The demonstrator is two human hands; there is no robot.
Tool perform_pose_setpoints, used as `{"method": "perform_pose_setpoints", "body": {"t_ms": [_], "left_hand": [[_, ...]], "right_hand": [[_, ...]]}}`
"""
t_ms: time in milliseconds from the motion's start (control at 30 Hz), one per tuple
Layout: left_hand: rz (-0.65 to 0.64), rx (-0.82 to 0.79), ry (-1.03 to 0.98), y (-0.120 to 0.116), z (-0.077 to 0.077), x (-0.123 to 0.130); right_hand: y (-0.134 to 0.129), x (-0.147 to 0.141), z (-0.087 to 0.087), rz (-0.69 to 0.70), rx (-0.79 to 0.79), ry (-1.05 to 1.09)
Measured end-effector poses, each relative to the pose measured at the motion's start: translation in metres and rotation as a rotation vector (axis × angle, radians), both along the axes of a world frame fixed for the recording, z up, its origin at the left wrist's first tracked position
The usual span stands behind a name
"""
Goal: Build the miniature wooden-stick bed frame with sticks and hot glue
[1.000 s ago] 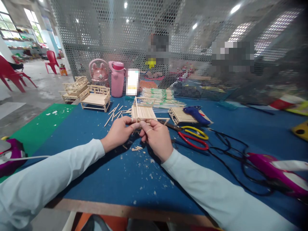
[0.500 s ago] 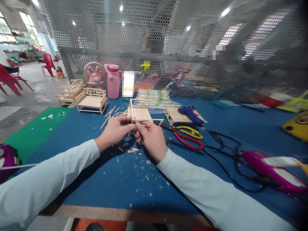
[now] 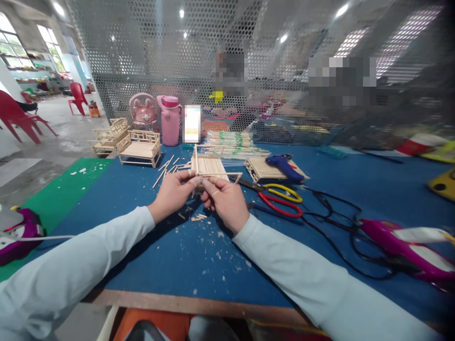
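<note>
A miniature bed of thin wooden sticks [image 3: 210, 166] stands in front of me, slatted, with railings at its back and near side. At its near left corner my left hand [image 3: 173, 193] pinches the frame between thumb and fingers. My right hand [image 3: 227, 201] is closed beside it, thumb and forefinger on the near rail, their tips almost touching the left thumb. Whether a small separate stick sits between the fingertips is hidden. Loose sticks [image 3: 163, 171] lie left of the bed, and short cut-off pieces [image 3: 199, 218] lie below the hands.
Right of the hands are scissors [image 3: 282, 206] with red and yellow handles, and a blue glue gun [image 3: 286, 166] resting on a slatted stick panel [image 3: 256, 169]. Black cables [image 3: 325, 237] run toward a purple device [image 3: 401, 246]. Finished stick benches [image 3: 139, 149] and a pink bottle [image 3: 171, 122] stand back left.
The whole view has shifted slightly, so the table things appear a little further right. Both hands keep their grip at the bed's near corner, with barely any finger movement.
</note>
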State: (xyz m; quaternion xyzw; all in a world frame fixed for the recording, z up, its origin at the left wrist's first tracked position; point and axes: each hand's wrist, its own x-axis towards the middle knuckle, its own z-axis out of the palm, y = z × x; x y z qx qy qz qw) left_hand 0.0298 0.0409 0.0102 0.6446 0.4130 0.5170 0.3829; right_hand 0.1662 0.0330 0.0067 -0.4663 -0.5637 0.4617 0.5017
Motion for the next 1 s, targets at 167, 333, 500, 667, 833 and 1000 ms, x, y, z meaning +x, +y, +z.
{"method": "perform_pose_setpoints", "body": {"t_ms": [167, 333, 500, 667, 833, 1000], "left_hand": [[-0.022, -0.005, -0.034, 0.000, 0.000, 0.000], [-0.020, -0.018, -0.029, 0.002, 0.000, -0.001], [-0.017, -0.030, -0.028, 0.002, 0.000, 0.000], [-0.019, -0.026, -0.034, 0.001, 0.000, 0.001], [-0.018, -0.024, -0.025, 0.001, 0.001, 0.001], [-0.034, -0.019, -0.031, 0.003, -0.002, 0.000]], "right_hand": [[-0.003, 0.003, 0.001, -0.039, 0.033, -0.081], [-0.010, 0.015, 0.005, -0.128, 0.176, -0.269], [-0.012, 0.027, 0.012, -0.096, 0.395, -0.647], [-0.013, 0.029, 0.016, 0.069, 0.366, -1.030], [-0.013, 0.027, 0.014, -0.089, 0.471, -0.789], [-0.006, 0.019, 0.009, -0.127, 0.390, -0.437]]}}
